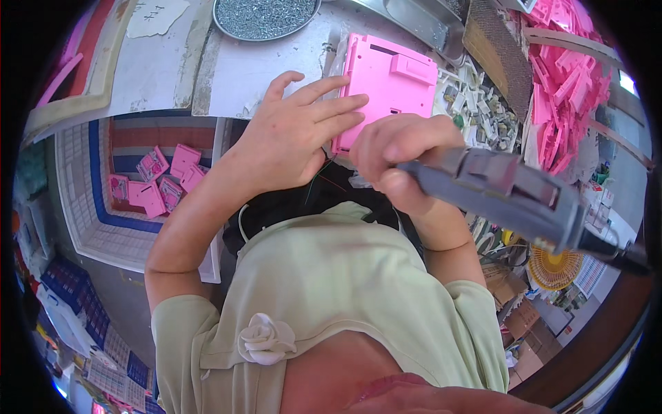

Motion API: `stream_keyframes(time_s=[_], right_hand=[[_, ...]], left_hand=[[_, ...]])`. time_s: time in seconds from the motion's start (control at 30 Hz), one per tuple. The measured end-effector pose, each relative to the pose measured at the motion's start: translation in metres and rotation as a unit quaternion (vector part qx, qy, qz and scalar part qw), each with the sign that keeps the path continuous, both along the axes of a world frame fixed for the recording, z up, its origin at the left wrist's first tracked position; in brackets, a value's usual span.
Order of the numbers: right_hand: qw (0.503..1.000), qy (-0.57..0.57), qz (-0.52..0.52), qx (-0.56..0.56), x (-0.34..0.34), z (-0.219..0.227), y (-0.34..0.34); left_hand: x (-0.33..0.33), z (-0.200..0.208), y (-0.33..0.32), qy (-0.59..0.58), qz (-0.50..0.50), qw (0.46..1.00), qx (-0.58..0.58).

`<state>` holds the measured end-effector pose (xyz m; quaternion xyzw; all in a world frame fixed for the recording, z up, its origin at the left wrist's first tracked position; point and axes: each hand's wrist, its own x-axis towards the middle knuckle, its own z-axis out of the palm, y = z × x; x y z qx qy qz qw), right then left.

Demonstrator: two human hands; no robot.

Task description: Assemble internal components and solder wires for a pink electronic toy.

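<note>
Left hand lies flat, fingers spread, pinning the pink plastic housing against the workbench edge. Right hand is wrapped tight round the grey powered screwdriver, its tip hidden behind the fist near the housing's lower edge. To do this well, I'd say: keep the driver square to the housing, press steadily with the left palm so nothing rotates, keep fingertips off the bit. Round tray of screws sits beyond, pink parts pile at right.

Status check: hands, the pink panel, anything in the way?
Left hand flat on pink panel. Right hand gripping grey power screwdriver at its lower edge. Screw tray behind, apart.
</note>
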<state>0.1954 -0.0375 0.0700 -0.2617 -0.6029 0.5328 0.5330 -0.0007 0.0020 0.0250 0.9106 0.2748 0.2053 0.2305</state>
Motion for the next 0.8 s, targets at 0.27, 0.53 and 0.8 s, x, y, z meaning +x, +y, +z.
stream_keyframes(time_s=[0.27, 0.53, 0.8], right_hand=[[0.987, -0.061, 0.038, 0.144, -0.012, -0.019, 0.007], [0.995, 0.067, -0.045, 0.053, 0.074, 0.033, 0.027], [0.979, 0.021, -0.197, 0.035, 0.122, 0.005, 0.02]], left_hand=[[0.002, -0.008, -0.008, 0.0, 0.042, 0.999, 0.008], [0.023, 0.016, 0.002, -0.051, 0.012, 0.998, 0.018], [0.088, -0.003, 0.013, -0.082, -0.026, 0.995, 0.047]])
